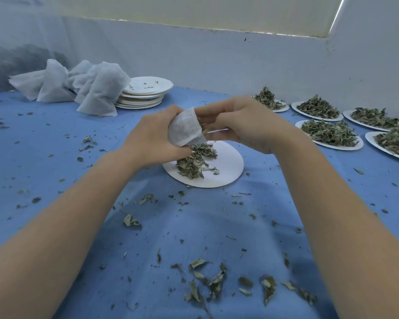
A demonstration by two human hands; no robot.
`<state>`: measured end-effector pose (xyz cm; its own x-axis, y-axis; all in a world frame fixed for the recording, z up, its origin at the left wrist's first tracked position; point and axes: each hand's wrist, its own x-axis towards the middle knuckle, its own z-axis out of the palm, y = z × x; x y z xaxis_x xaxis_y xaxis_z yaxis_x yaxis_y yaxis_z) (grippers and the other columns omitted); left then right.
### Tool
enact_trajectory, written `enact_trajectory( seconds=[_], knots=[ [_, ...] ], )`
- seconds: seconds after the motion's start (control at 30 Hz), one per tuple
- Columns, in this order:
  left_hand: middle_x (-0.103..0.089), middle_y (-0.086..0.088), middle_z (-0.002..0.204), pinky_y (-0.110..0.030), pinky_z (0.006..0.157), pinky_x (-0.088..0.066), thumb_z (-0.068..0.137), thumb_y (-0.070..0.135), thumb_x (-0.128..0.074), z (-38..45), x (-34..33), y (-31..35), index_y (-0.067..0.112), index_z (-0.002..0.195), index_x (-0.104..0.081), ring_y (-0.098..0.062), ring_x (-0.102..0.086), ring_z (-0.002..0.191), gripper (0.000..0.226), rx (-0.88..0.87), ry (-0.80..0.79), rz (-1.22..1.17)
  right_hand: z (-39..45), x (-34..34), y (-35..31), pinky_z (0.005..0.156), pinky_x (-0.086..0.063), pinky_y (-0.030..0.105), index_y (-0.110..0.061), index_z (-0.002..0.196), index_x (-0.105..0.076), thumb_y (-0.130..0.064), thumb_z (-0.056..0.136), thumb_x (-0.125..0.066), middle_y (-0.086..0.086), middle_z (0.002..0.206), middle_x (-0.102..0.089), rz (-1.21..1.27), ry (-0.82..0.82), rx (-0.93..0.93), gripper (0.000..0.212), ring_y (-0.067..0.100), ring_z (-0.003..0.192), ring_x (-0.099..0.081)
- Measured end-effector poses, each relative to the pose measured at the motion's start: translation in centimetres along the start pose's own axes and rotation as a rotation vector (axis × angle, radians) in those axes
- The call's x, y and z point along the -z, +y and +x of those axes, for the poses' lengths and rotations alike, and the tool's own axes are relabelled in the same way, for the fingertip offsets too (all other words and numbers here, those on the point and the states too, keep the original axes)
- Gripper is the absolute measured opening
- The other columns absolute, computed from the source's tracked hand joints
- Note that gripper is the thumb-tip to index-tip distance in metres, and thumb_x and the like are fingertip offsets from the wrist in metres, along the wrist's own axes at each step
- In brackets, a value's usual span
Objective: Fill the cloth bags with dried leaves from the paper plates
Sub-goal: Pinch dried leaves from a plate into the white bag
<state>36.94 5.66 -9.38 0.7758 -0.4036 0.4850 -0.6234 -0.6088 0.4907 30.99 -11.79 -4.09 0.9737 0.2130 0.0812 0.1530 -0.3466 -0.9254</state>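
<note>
Pretty even, cool bluish light here, soft shadows under my forearms. A bright strip glares at the top right. Wide lens bends the wall (217, 65) line, and my fingers plus the far-left corner look smeared and blurry.

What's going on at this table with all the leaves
A person is stuffing dried leaves into a small cloth bag. The left hand grips the bag over a paper plate that has some leaves on it, while the right hand works at the bag's mouth. More heaped plates wait on the right. On the far left lie white bags beside a stack of used plates. Crumbs litter the blue cloth.
</note>
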Motion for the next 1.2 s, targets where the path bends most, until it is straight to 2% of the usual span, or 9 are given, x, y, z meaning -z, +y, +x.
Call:
enact_trajectory(
  seconds=[0.1,0.2,0.3,0.4,0.6,0.77,0.9,1.1,1.2],
  knots=[
    [-0.06,0.007,0.085,-0.028,0.064,-0.04,0.061,0.026,-0.076,0.0,0.1,0.1,0.026,0.106,-0.055,-0.015,-0.054,0.078,0.049,0.014,0.001,-0.03,-0.2,-0.1,0.1,0.08,-0.055,0.019,-0.02,0.099,-0.071,0.003,0.088,-0.054,0.001,0.095,-0.074,-0.077,-0.039,0.065,0.031,0.013,0.092,-0.069],
    [-0.062,0.004,0.088,-0.031,0.068,-0.045,0.061,0.025,-0.075,0.0,0.1,0.4,0.025,0.106,-0.055,-0.018,-0.056,0.081,0.05,0.0,0.001,-0.04,0.2,-0.8,0.3,0.08,-0.056,0.025,-0.027,0.091,-0.075,-0.009,0.081,-0.068,-0.002,0.084,-0.075,-0.267,0.09,0.117,0.022,0.011,0.085,-0.069],
    [-0.063,0.003,0.088,-0.033,0.069,-0.046,0.058,0.034,-0.071,0.0,0.1,0.8,0.023,0.106,-0.056,-0.018,-0.057,0.08,0.052,-0.015,0.004,-0.045,1.1,-1.9,0.6,0.055,-0.045,0.011,-0.023,0.087,-0.077,-0.008,0.077,-0.067,-0.012,0.061,-0.067,-0.423,0.298,0.157,0.021,-0.005,0.059,-0.056],
    [-0.061,0.005,0.081,-0.034,0.065,-0.045,0.058,0.034,-0.07,0.1,0.0,0.9,0.021,0.099,-0.055,-0.02,-0.055,0.077,0.046,-0.032,0.008,-0.021,1.4,-3.1,0.4,0.051,-0.04,0.006,-0.02,0.087,-0.075,-0.006,0.076,-0.064,-0.01,0.068,-0.065,-0.474,0.401,0.182,0.021,0.001,0.065,-0.057],
    [-0.061,0.001,0.081,-0.035,0.066,-0.046,0.061,0.028,-0.069,0.1,0.4,0.7,0.016,0.103,-0.058,-0.022,-0.055,0.076,0.046,-0.099,0.015,0.005,0.8,-2.4,0.0,0.093,-0.049,0.043,-0.022,0.091,-0.074,-0.013,0.086,-0.062,0.009,0.095,-0.072,-0.387,0.072,0.147,0.016,0.024,0.096,-0.066],
    [-0.057,0.0,0.085,-0.032,0.064,-0.037,0.064,0.018,-0.069,0.5,1.1,0.0,0.011,0.106,-0.056,-0.021,-0.05,0.077,0.044,-0.087,0.003,0.153,0.7,-1.1,0.5,0.086,-0.053,0.026,-0.026,0.084,-0.073,-0.006,0.08,-0.066,-0.008,0.083,-0.074,-0.212,0.182,0.196,0.021,0.006,0.084,-0.069],
    [-0.051,0.003,0.093,-0.034,0.07,-0.04,0.067,0.019,-0.069,0.6,1.5,-1.0,0.012,0.113,-0.053,-0.019,-0.045,0.084,0.049,-0.04,-0.005,0.228,1.1,-1.5,1.1,0.058,-0.043,0.014,-0.029,0.088,-0.068,-0.015,0.083,-0.057,-0.009,0.085,-0.064,-0.736,0.182,0.037,0.018,0.005,0.073,-0.056],
    [-0.049,0.009,0.089,-0.03,0.066,-0.036,0.065,0.017,-0.068,0.7,1.6,-1.6,0.016,0.105,-0.053,-0.015,-0.044,0.081,0.043,0.003,0.013,0.209,1.6,-4.5,2.2,0.073,-0.044,0.028,-0.03,0.11,-0.063,-0.048,0.082,-0.059,-0.005,0.102,-0.054,-0.928,-0.028,-0.104,0.033,0.012,0.092,-0.05],
    [-0.047,0.01,0.087,-0.028,0.066,-0.033,0.065,0.017,-0.068,0.7,1.5,-1.6,0.016,0.103,-0.052,-0.014,-0.042,0.08,0.042,0.002,0.013,0.21,1.9,-5.2,2.6,0.07,-0.043,0.028,-0.02,0.108,-0.067,-0.032,0.085,-0.059,0.003,0.098,-0.059,-1.001,0.001,-0.056,0.027,0.017,0.093,-0.054]
  ],
)
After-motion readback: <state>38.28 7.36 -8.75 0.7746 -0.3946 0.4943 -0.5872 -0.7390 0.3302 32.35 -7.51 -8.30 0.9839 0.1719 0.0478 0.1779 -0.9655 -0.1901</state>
